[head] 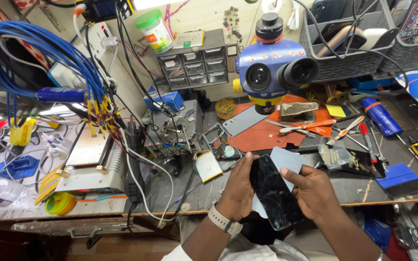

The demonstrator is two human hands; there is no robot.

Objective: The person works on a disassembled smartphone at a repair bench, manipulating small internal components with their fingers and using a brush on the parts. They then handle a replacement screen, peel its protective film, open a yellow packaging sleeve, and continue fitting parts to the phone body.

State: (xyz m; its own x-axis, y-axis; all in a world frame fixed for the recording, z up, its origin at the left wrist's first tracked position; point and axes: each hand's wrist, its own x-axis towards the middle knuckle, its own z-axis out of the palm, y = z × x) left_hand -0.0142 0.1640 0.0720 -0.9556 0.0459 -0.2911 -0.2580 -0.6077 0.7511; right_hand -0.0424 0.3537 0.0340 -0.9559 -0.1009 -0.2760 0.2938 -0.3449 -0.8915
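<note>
At the far left a thick bundle of blue cables [35, 46] arches over the workbench [247, 191], with a yellow tape roll [60, 203] near the front edge; beside them lies a flat silver heating plate [89, 147] on its white base; further along a small grey drawer cabinet [197, 65] stands against the wall, a green-lidded white jar [155, 30] on top of it. Low in the middle, the left hand [237, 191], a pale watch at its wrist, grips the long left edge of a dark phone with a cracked glass face [273, 192], fingers curled behind it and thumb on the front edge; the phone is held tilted above the bench's front edge, in front of the person; the right hand [318, 193] closes on the phone's right side, and a pale blue-grey thin card [286, 162] stands up behind the phone against its fingers. Behind the hands stands a blue microscope [273, 65] over an orange mat [262, 135]; to the right lie red-handled screwdrivers [366, 140], a blue cylinder [380, 116] and a blue squeegee [396, 175].
</note>
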